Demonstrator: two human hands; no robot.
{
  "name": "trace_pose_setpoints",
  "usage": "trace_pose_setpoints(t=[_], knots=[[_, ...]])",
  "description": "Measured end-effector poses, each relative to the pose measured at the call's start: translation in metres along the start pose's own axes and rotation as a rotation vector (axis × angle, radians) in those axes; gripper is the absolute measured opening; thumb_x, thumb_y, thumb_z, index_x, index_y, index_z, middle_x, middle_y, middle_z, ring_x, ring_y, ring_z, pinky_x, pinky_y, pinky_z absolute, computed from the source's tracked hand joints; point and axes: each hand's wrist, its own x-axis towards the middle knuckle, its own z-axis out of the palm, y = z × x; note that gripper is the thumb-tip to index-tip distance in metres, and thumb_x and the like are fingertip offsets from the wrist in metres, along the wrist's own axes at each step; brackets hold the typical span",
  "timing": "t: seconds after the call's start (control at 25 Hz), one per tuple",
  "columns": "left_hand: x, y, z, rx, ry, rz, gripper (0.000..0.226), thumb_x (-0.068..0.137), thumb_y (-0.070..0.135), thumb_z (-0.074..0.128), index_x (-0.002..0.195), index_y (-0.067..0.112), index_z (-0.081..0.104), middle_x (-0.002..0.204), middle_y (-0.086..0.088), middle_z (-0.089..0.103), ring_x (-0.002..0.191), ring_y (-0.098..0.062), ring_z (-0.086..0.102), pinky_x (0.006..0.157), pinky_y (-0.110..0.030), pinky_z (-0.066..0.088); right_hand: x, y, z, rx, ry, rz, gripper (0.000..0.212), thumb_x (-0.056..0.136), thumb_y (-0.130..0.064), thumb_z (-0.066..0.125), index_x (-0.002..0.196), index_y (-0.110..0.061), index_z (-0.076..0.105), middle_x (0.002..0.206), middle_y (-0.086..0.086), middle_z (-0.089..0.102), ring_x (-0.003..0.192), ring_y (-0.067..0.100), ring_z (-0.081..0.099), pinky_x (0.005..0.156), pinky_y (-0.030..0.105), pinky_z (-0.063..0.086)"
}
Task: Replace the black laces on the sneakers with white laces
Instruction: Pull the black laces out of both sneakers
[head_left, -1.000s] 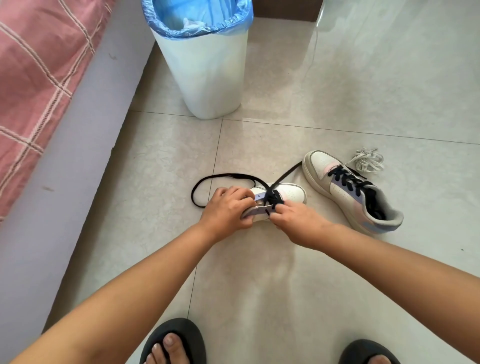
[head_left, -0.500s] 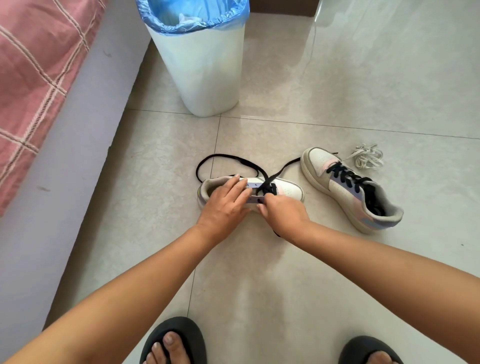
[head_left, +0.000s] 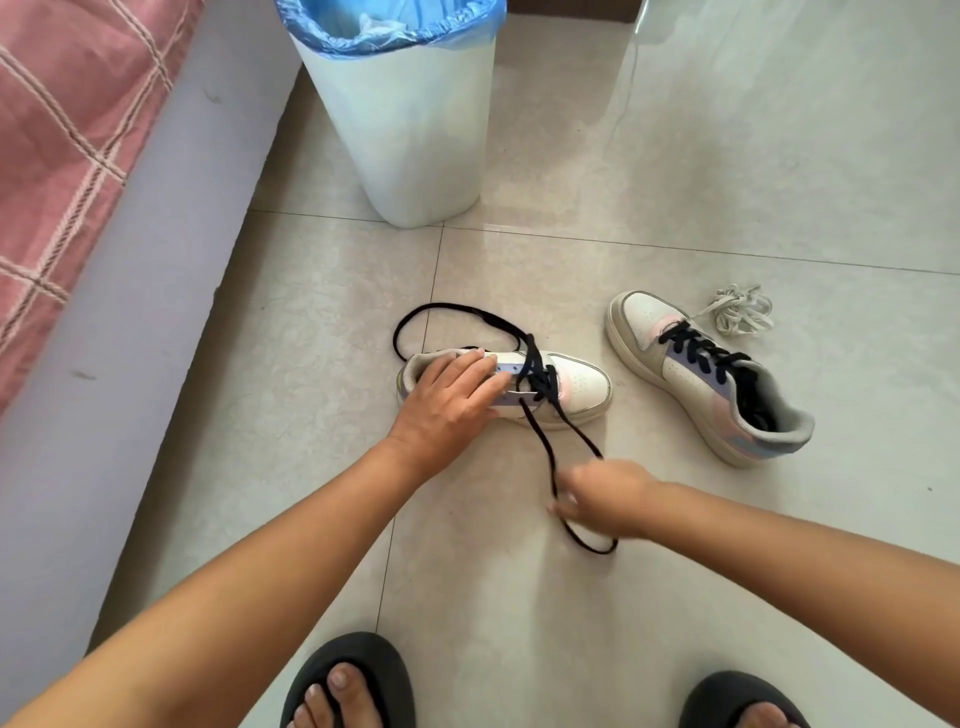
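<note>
Black lace (head_left: 540, 441), right hand (head_left: 605, 499) gripping it

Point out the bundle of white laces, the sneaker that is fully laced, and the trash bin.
white laces (head_left: 740, 312): head view, middle of the bundle.
laced sneaker (head_left: 691, 364): head view, side panel by the laces.
trash bin (head_left: 410, 135): head view, white front wall.

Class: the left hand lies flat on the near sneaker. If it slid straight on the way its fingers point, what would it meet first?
Probably the black lace still crossed over the near sneaker, just ahead of the left hand fingertips.
</note>
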Motion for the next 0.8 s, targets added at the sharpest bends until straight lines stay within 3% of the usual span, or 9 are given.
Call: trace_pose_setpoints(t=[0.08, 0.12, 0.28, 0.4, 0.52, 0.64, 0.72, 0.8], knots=[[0.0, -0.003, -0.002, 0.026, -0.031, -0.047, 0.044, 0.085, 0.038, 0.052, 0.118, 0.008, 0.052, 0.117, -0.012, 0.064, 0.112, -0.027, 0.061, 0.098, -0.038, 0.038, 0.016, -0.007, -0.02, 0.339, 0.323, 0.065, 0.032, 0.098, -0.04, 0.041, 0.109, -0.012, 0.052, 0.11, 0.011, 0.064, 0.103, 0.03, 0.058, 0.07, 0.032, 0.038], [0.0, -0.006, -0.004, 0.039, -0.041, -0.084, 0.049, 0.086, 0.043, 0.051, 0.118, 0.006, 0.056, 0.118, -0.013, 0.063, 0.112, -0.027, 0.06, 0.098, -0.039, 0.039, 0.023, -0.013, -0.028, 0.422, 0.406, 0.093, 0.03, 0.097, -0.039, 0.042, 0.106, -0.012, 0.053, 0.106, 0.01, 0.064, 0.1, 0.03, 0.059, 0.068, 0.032, 0.037], [0.003, -0.015, -0.007, -0.017, -0.041, -0.133, 0.049, 0.085, 0.046, 0.051, 0.108, 0.004, 0.063, 0.107, -0.013, 0.066, 0.099, -0.028, 0.065, 0.089, -0.035, 0.045, 0.036, -0.021, -0.036, 0.436, 0.447, 0.019, 0.018, 0.095, -0.026, 0.045, 0.091, -0.014, 0.056, 0.1, 0.012, 0.064, 0.094, 0.032, 0.058, 0.064, 0.029, 0.033], [0.007, -0.014, -0.009, -0.054, -0.049, -0.158, 0.043, 0.084, 0.045, 0.051, 0.103, 0.007, 0.059, 0.1, -0.01, 0.066, 0.092, -0.028, 0.064, 0.085, -0.032, 0.042, 0.02, -0.005, -0.014, 0.073, 0.153, -0.185, 0.017, 0.091, -0.02, 0.045, 0.074, -0.018, 0.046, 0.098, 0.013, 0.063, 0.079, 0.028, 0.05, 0.062, 0.027, 0.032], [0.008, -0.012, -0.011, -0.047, -0.064, -0.168, 0.041, 0.083, 0.044, 0.051, 0.098, 0.007, 0.061, 0.095, -0.009, 0.065, 0.087, -0.027, 0.063, 0.086, -0.033, 0.041, -0.002, 0.012, 0.01, -0.211, -0.213, -0.209, 0.016, 0.089, -0.014, 0.044, 0.074, -0.016, 0.039, 0.086, 0.01, 0.052, 0.078, 0.025, 0.043, 0.052, 0.027, 0.03], [0.009, -0.011, -0.012, -0.036, -0.122, -0.195, 0.04, 0.084, 0.045, 0.049, 0.097, 0.009, 0.062, 0.094, -0.005, 0.064, 0.087, -0.024, 0.062, 0.089, -0.04, 0.047, -0.005, 0.023, -0.001, -0.112, -0.26, -0.205, 0.018, 0.086, -0.016, 0.05, 0.07, -0.017, 0.042, 0.067, -0.002, 0.042, 0.068, 0.022, 0.043, 0.05, 0.026, 0.027], [0.009, -0.011, -0.011, -0.033, -0.176, -0.209, 0.04, 0.083, 0.045, 0.049, 0.096, 0.009, 0.062, 0.093, -0.005, 0.063, 0.086, -0.024, 0.061, 0.088, -0.041, 0.049, -0.011, 0.019, -0.003, -0.071, -0.394, -0.214, 0.02, 0.085, -0.017, 0.052, 0.065, -0.018, 0.047, 0.062, -0.005, 0.044, 0.057, 0.015, 0.041, 0.049, 0.025, 0.029], [0.013, -0.01, -0.012, -0.014, -0.198, -0.245, 0.037, 0.08, 0.042, 0.057, 0.093, 0.008, 0.063, 0.089, -0.006, 0.063, 0.081, -0.027, 0.062, 0.078, -0.038, 0.051, -0.021, 0.007, 0.009, -0.308, -0.561, -0.239, 0.015, 0.087, -0.019, 0.052, 0.078, -0.01, 0.06, 0.065, 0.001, 0.049, 0.062, 0.019, 0.047, 0.05, 0.024, 0.032]])
